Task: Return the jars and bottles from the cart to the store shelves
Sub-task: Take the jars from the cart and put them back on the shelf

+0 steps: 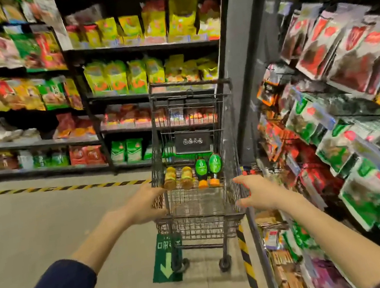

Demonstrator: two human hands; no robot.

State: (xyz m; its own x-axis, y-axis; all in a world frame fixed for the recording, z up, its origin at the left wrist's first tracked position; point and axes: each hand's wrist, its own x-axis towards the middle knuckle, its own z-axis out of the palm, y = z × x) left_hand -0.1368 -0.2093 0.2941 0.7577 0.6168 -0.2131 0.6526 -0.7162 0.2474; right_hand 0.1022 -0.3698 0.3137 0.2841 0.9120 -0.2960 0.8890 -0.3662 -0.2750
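A dark wire shopping cart stands in the aisle ahead of me. In its basket lie two amber jars side by side. Right of them are two green-labelled bottles with orange caps, caps pointing toward me. My left hand reaches to the cart's near left corner, fingers and thumb spread in a loose C beside the left jar. Spread and empty, my right hand hovers at the cart's near right rim. The image is blurred.
Shelves of packaged snacks fill the wall behind the cart and to the left. A rack of hanging packets crowds the right side, close to the cart. A dark pillar rises behind. Open floor with a green arrow sticker lies to the left.
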